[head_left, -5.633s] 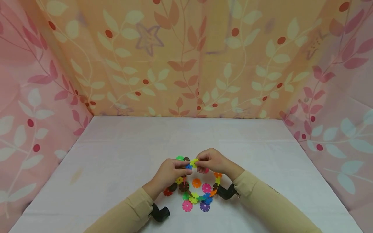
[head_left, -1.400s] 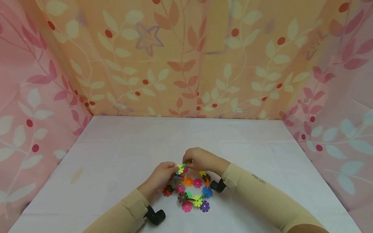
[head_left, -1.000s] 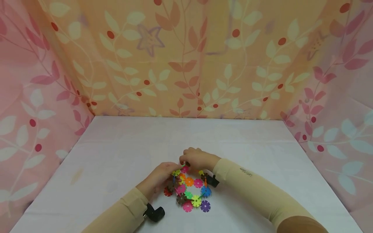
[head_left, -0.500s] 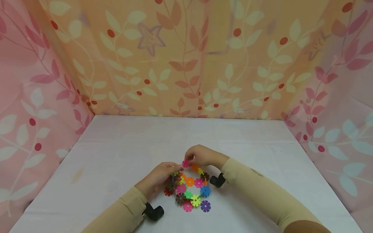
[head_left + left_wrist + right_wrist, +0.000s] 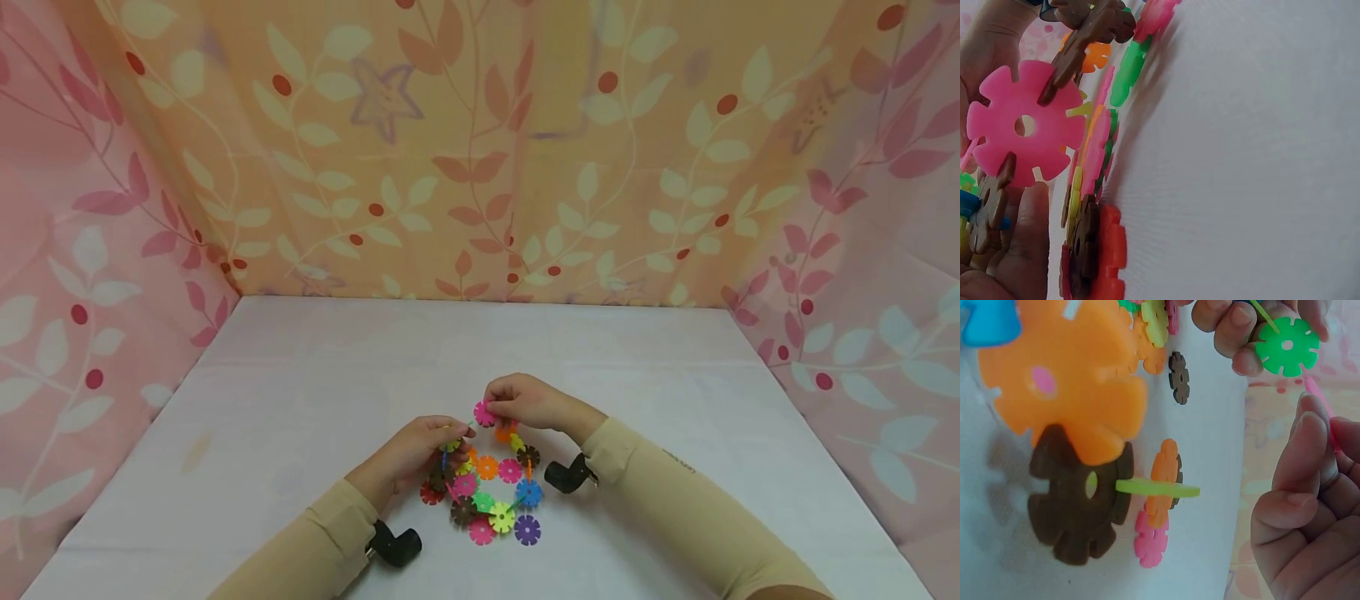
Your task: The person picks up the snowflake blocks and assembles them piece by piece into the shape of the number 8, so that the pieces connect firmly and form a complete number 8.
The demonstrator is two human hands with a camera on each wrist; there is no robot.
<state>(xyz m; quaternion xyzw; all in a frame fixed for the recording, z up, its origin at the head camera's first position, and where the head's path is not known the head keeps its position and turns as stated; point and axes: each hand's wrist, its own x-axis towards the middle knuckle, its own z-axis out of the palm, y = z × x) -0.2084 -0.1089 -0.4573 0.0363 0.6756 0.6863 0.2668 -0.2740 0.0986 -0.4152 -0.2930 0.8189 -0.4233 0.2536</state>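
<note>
In the head view my left hand [image 5: 408, 454] grips one end of a chain of notched flower discs, near a yellow disc [image 5: 450, 444]. The right wrist view shows a green disc [image 5: 1288, 347] at those fingers, joined to a yellow one. My right hand [image 5: 538, 406] pinches a pink disc [image 5: 483, 413] between thumb and fingers; seen edge-on, this pink disc [image 5: 1320, 403] is close to the green one, and whether they touch I cannot tell. A larger pink disc [image 5: 1025, 124] with brown discs slotted into it hangs by my left hand in the left wrist view.
Loose and joined discs lie below the hands on the white table [image 5: 315, 358], among them a purple disc [image 5: 527, 530], a blue one [image 5: 528, 493] and an orange one [image 5: 487, 467]. Black devices [image 5: 396, 546] are at both wrists. Patterned cloth [image 5: 480, 150] stands around the table.
My right hand has moved back to the right, and the pink disc now shows in its fingers, a little away from the left hand. The left hand has stayed almost in place with the chain.
</note>
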